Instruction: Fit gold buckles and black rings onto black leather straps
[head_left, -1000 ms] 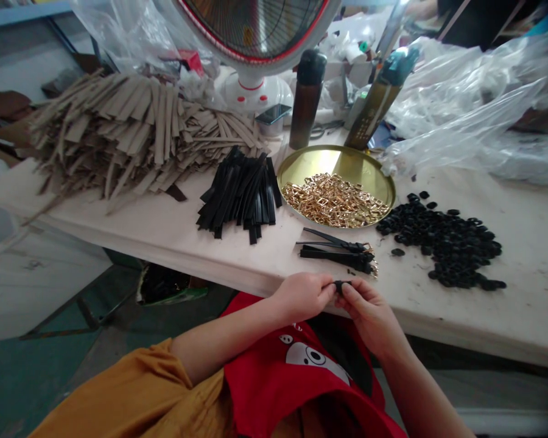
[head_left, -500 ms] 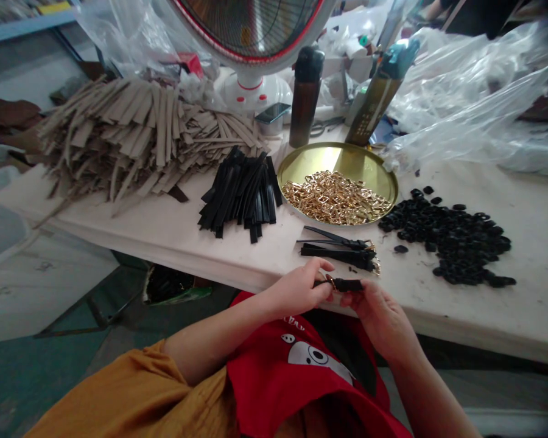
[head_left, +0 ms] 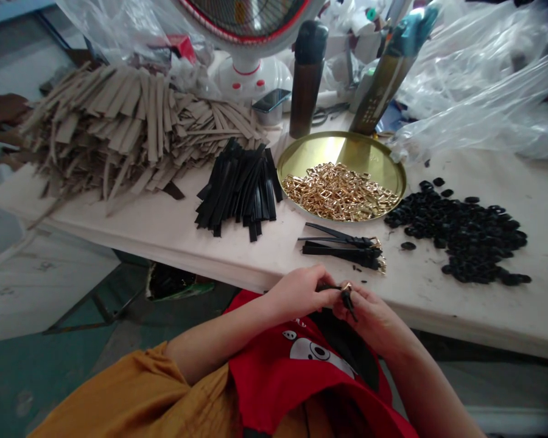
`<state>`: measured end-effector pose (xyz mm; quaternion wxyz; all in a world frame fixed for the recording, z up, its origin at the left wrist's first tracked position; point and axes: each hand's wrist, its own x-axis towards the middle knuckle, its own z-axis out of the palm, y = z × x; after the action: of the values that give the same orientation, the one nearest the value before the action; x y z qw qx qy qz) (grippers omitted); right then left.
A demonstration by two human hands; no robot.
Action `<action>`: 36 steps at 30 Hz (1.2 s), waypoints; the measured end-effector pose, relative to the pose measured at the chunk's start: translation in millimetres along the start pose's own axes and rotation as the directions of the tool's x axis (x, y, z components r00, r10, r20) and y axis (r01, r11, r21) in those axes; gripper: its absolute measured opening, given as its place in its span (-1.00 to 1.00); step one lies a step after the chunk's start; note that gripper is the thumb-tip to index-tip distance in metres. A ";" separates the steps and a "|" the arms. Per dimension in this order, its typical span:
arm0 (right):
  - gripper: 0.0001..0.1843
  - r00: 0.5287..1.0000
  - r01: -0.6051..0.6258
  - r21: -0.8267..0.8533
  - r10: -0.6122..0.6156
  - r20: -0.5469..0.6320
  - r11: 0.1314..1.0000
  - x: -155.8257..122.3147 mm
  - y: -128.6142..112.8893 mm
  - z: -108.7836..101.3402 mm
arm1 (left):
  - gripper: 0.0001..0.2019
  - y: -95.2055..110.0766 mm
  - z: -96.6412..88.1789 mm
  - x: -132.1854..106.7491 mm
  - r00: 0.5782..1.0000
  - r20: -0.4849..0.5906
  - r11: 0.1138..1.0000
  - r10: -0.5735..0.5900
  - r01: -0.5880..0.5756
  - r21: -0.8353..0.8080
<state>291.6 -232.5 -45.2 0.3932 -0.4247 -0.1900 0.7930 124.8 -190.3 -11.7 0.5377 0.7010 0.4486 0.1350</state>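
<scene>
Close to the table's front edge, my left hand point(head_left: 307, 291) and my right hand point(head_left: 369, 316) are both closed on one black strap point(head_left: 349, 303) with a gold buckle point(head_left: 346, 287) on it. The left fingers pinch the strap on one side; my right fingers grip it by the buckle, where the strap bends downward. Just beyond the hands lies a small bundle of buckled black straps point(head_left: 340, 250), buckle ends to the right. A round gold tray point(head_left: 374, 152) behind it holds a heap of gold buckles point(head_left: 340, 191).
Left of the tray is a pile of black strips point(head_left: 240, 188), then a big heap of beige strips point(head_left: 132, 121). Small black loops point(head_left: 470, 237) are piled at right. A fan point(head_left: 249, 73), a dark bottle point(head_left: 307, 79) and plastic sheeting point(head_left: 475, 103) stand behind.
The strap's right part, held out straight before, is now bent down at the buckle. My right hand has shifted in closer to my left hand. The view has tilted slightly.
</scene>
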 end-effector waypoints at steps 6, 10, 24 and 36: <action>-0.77 0.977 0.162 0.030 -0.156 -0.146 0.986 -0.2 2.4 7.4 | -0.79 1.7 -1.7 -10.6 0.998 -0.053 0.994 -0.017 0.022 0.111; -0.74 0.904 0.268 -0.207 -0.320 -0.283 0.941 -0.5 5.0 9.5 | -0.79 -1.0 -1.3 -18.7 0.999 -0.041 1.000 -0.014 0.015 0.016; -0.76 0.883 0.251 -0.685 -0.451 -0.127 0.684 -12.7 10.4 14.1 | -0.74 -7.8 8.1 -22.1 0.981 0.172 0.864 -0.086 0.160 -0.478; -0.81 0.819 0.236 -0.860 -0.569 -0.075 0.453 -11.8 27.5 -0.5 | -0.78 -18.6 26.8 -5.9 0.968 0.141 0.812 -0.207 0.251 -0.526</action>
<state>283.2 -258.8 -56.8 0.3563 -0.6327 -0.5584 0.4013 130.6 -211.5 -36.5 0.7425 0.4666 0.4521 0.1630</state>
